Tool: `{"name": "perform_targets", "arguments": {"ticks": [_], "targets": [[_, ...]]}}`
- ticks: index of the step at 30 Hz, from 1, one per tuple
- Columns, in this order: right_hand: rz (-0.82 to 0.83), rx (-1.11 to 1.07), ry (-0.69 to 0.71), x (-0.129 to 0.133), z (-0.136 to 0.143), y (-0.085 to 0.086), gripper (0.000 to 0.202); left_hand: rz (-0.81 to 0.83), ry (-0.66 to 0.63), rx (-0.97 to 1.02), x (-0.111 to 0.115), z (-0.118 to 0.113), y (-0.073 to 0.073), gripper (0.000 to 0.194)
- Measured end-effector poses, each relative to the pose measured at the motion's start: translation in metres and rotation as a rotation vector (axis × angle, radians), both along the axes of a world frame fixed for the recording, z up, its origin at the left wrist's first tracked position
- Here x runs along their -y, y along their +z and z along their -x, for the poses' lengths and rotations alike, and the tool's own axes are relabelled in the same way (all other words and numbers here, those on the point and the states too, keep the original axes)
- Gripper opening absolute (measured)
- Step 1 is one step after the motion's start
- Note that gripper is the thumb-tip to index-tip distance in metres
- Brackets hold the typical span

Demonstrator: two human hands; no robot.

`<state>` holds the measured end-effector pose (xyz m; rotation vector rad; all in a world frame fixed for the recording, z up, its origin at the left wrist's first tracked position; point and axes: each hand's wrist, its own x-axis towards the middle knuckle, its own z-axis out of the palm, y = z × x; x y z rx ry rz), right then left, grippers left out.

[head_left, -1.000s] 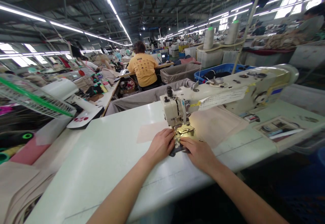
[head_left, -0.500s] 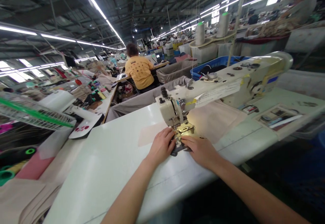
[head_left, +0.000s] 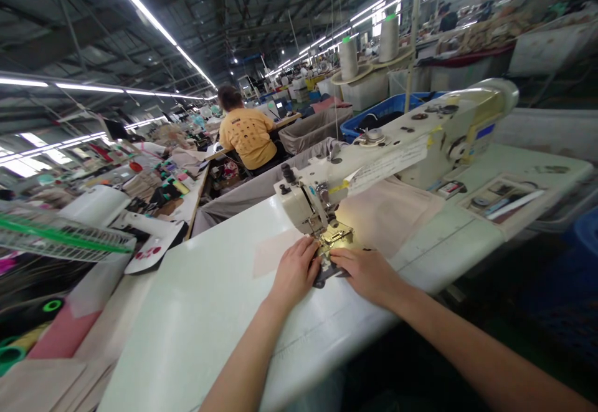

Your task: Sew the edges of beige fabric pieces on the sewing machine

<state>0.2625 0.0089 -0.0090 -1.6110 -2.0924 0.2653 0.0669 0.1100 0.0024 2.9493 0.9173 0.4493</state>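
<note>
A pale beige fabric piece [head_left: 390, 212] lies under the head of the white sewing machine [head_left: 303, 200], and more of the same colour [head_left: 271, 253] shows to the left. I cannot tell whether it is one piece. Left of the lit needle plate [head_left: 337, 236], my left hand [head_left: 296, 272] is closed, fingers together and pressed on the fabric. My right hand [head_left: 371, 275] is on the near right side of the plate, its thumb and fingers closed at the fabric's edge. Both sets of fingertips are close to the presser foot, and the fabric beneath them is mostly hidden.
On the pale table [head_left: 196, 300], a tray of small tools [head_left: 507, 203] sits at the right. Thread cones [head_left: 348, 60] stand behind the machine. A blue crate [head_left: 378, 116] is beyond it. At the left are a white wire rack [head_left: 70, 237] and stacked fabric [head_left: 42, 381]. A person in yellow [head_left: 247, 138] sits ahead.
The whole view has shifted slightly, with the machine and background now further left. Both hands stay at the needle plate in nearly the same pose.
</note>
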Motion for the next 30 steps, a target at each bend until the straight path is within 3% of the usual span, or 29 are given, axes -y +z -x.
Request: {"name": "perform_targets", "arguments": {"ticks": [16, 26, 30], "targets": [[-0.002, -0.015, 0.005, 0.0, 0.001, 0.0, 0.039, -0.054, 0.073, -0.063, 0.0, 0.001, -0.007, 0.041], [0.045, -0.031, 0.009, -0.001, -0.002, 0.002, 0.042, -0.043, 0.221, -0.265, 0.014, -0.006, 0.023, 0.034], [0.009, -0.085, 0.02, 0.004, -0.003, 0.003, 0.03, 0.094, 0.144, -0.194, 0.026, -0.007, 0.026, 0.026]]}}
